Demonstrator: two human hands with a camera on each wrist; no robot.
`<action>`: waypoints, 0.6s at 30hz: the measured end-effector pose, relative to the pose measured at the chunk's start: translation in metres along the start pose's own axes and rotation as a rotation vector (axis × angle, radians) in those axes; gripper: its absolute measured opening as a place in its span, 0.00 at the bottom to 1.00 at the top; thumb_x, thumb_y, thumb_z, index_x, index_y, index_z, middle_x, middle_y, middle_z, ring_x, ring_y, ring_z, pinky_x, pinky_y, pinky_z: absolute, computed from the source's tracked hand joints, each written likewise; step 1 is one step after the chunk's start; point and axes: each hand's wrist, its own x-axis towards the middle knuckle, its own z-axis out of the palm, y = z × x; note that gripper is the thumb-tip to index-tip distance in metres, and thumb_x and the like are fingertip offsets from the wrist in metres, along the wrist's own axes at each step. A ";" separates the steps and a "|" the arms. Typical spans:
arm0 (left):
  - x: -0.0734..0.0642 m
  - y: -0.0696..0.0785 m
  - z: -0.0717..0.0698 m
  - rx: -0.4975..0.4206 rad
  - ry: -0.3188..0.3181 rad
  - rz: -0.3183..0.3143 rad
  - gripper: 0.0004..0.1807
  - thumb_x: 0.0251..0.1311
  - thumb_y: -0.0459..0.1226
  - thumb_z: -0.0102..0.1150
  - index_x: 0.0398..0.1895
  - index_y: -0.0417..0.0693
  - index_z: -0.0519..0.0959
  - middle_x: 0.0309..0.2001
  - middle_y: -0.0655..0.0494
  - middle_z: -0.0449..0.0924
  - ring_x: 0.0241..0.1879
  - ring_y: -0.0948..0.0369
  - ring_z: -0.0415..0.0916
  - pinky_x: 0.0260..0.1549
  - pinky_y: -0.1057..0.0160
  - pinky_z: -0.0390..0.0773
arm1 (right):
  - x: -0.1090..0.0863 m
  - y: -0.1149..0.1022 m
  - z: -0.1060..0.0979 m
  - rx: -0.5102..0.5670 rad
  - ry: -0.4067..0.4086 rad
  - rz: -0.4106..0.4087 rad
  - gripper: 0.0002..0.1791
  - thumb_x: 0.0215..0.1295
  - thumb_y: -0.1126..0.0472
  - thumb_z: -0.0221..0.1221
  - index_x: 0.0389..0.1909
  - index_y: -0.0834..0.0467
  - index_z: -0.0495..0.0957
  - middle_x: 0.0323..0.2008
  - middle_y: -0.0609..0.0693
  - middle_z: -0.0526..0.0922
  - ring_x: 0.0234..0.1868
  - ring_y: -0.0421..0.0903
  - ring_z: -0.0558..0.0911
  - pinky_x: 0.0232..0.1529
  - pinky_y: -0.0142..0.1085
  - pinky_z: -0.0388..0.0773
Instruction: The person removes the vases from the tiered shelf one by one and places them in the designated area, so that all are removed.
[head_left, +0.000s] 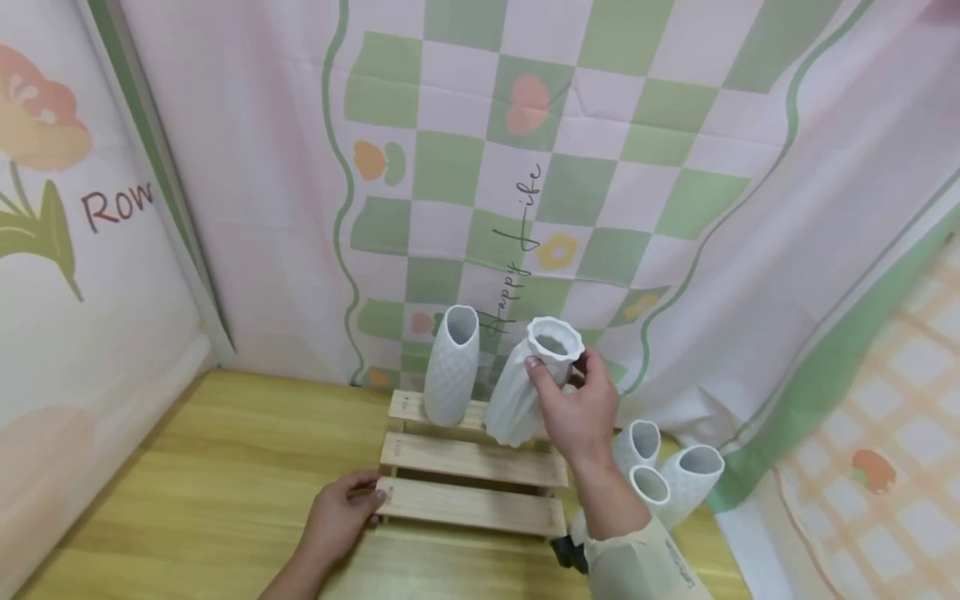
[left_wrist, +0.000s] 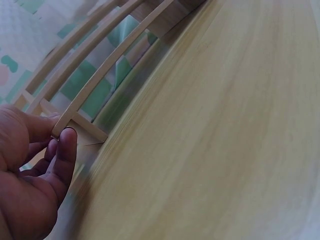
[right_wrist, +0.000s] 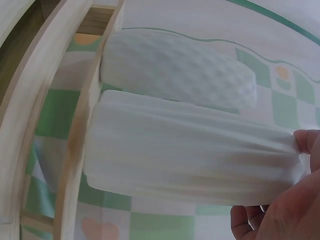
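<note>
My right hand (head_left: pixel 583 412) grips a white vase (head_left: pixel 513 402) with a scalloped rim and pleated sides, thumb and fingers around its neck. This vase tilts a little, its base at the top step of a three-step wooden rack (head_left: pixel 472 505). To its left a white vase (head_left: pixel 450 379) with a dimpled diamond pattern stands on the same step. In the right wrist view the pleated vase (right_wrist: pixel 185 150) lies close alongside the dimpled vase (right_wrist: pixel 175 67). My left hand (head_left: pixel 339 515) pinches the left end of the lowest step, thumb and fingertips at its corner (left_wrist: pixel 62 127).
Several white vases stand right of the rack, among them a tall one (head_left: pixel 693 487) and a round-mouthed one (head_left: pixel 649 486), partly behind my right forearm. A small black object (head_left: pixel 570 553) is by the rack's front right corner. A checked curtain (head_left: pixel 450 167) hangs behind the wooden table (head_left: pixel 225 467).
</note>
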 end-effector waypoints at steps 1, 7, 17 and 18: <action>0.000 -0.001 0.000 -0.002 0.002 -0.002 0.22 0.61 0.32 0.70 0.59 0.35 0.81 0.51 0.42 0.84 0.31 0.55 0.84 0.29 0.61 0.87 | -0.001 -0.002 -0.002 0.003 -0.003 -0.001 0.33 0.59 0.48 0.75 0.60 0.61 0.77 0.55 0.56 0.83 0.50 0.54 0.82 0.46 0.40 0.81; 0.000 -0.002 -0.001 0.000 0.006 0.002 0.22 0.61 0.32 0.70 0.59 0.36 0.81 0.52 0.40 0.84 0.31 0.55 0.84 0.30 0.61 0.87 | -0.010 -0.013 -0.018 0.011 -0.021 0.001 0.32 0.60 0.50 0.75 0.60 0.60 0.77 0.54 0.55 0.82 0.51 0.54 0.82 0.41 0.26 0.82; 0.001 0.000 0.000 0.002 0.005 0.003 0.22 0.60 0.33 0.71 0.58 0.36 0.81 0.51 0.43 0.84 0.31 0.57 0.85 0.30 0.62 0.87 | -0.014 -0.031 -0.049 -0.016 0.066 -0.130 0.28 0.59 0.60 0.75 0.59 0.63 0.80 0.50 0.54 0.84 0.45 0.43 0.83 0.41 0.20 0.81; 0.001 0.000 0.000 0.002 0.006 0.001 0.22 0.60 0.33 0.71 0.58 0.36 0.81 0.51 0.43 0.84 0.31 0.57 0.85 0.30 0.62 0.87 | -0.014 -0.032 -0.052 -0.025 0.073 -0.142 0.28 0.59 0.60 0.75 0.59 0.64 0.80 0.50 0.54 0.85 0.44 0.43 0.83 0.42 0.20 0.80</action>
